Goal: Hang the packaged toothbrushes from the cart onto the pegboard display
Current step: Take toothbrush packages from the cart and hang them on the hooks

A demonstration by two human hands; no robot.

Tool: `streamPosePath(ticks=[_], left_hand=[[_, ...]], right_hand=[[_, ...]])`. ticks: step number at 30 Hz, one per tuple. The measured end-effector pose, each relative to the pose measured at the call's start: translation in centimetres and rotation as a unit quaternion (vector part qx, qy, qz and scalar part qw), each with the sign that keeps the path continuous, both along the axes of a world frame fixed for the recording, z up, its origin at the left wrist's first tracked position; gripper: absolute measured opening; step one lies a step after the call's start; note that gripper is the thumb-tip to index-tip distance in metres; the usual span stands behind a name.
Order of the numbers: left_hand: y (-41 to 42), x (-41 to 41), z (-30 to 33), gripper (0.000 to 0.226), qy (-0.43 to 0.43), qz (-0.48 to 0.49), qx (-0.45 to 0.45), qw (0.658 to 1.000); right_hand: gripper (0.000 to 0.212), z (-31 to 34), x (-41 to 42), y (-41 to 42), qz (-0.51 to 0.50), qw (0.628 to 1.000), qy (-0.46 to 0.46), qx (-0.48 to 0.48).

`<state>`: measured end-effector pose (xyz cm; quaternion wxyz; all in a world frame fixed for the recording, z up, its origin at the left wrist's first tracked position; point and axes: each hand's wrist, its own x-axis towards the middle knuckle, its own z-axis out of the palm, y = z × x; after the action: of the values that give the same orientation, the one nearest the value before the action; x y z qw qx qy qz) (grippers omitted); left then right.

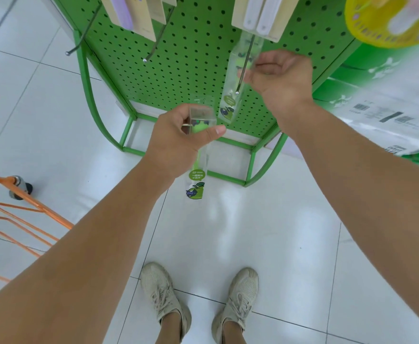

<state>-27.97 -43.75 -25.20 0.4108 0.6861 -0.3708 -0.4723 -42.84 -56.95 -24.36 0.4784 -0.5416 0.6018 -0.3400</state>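
1. Green pegboard (193, 60) stands beyond both hands, white floor open below them.
2. Orange cart (25, 209) sits left of the left forearm.
3. Right hand (281, 78) pinches a clear toothbrush pack (233, 95) on a metal peg (244, 68).
4. Left hand (178, 137) grips a second pack (198, 170), hanging free.

Yellow basket (387, 23) blurred, edge-cropped.

both my bare forearms reach forward and down from the bottom corners. my left hand (178, 135) is lower and nearer me, back of the hand up, fingers curled and thumb stretched across to the right, gripping. my right hand (280, 78) is raised higher and further out, wrist bent, fingers loosely curled with the fingertips (247, 75) pinching to the left. the two hands are apart.
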Motion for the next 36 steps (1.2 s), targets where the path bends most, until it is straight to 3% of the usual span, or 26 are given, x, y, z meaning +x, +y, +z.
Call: streamPosePath(ticks=[6, 9, 12, 16, 19, 27, 36], left_hand=[[0.6, -1.1, 0.7, 0.042, -0.004, -0.033, -0.034, 0.999], [0.8, -1.4, 1.5, 0.041, -0.006, -0.078, -0.043, 0.996], [0.7, -1.7, 1.8, 0.054, -0.038, -0.117, -0.050, 0.991], [0.5, -2.2, 1.8, 0.069, -0.059, -0.120, -0.049, 0.990], [0.6, -2.2, 1.9, 0.076, -0.038, -0.105, -0.062, 0.992], [0.7, -1.5, 2.1, 0.048, 0.021, -0.032, -0.067, 0.997], [0.6, -1.3, 2.1, 0.045, 0.045, -0.064, -0.084, 0.993]], right_hand=[[0.036, -0.4, -1.2, 4.2, -0.057, 0.994, -0.005, 0.090], [0.030, 1.5, -2.6, 8.1, 0.069, 0.979, -0.106, 0.160], [0.033, 2.2, -2.8, 10.4, 0.161, 0.969, -0.121, 0.142], [0.019, 2.0, -2.1, 10.9, 0.121, 0.979, -0.119, 0.115], [0.021, 2.1, -2.0, 10.3, 0.095, 0.981, -0.137, 0.103], [0.024, 3.0, -1.3, 8.6, 0.108, 0.985, -0.113, 0.070], [0.031, 2.2, -1.5, 8.6, 0.066, 0.989, -0.114, 0.070]])
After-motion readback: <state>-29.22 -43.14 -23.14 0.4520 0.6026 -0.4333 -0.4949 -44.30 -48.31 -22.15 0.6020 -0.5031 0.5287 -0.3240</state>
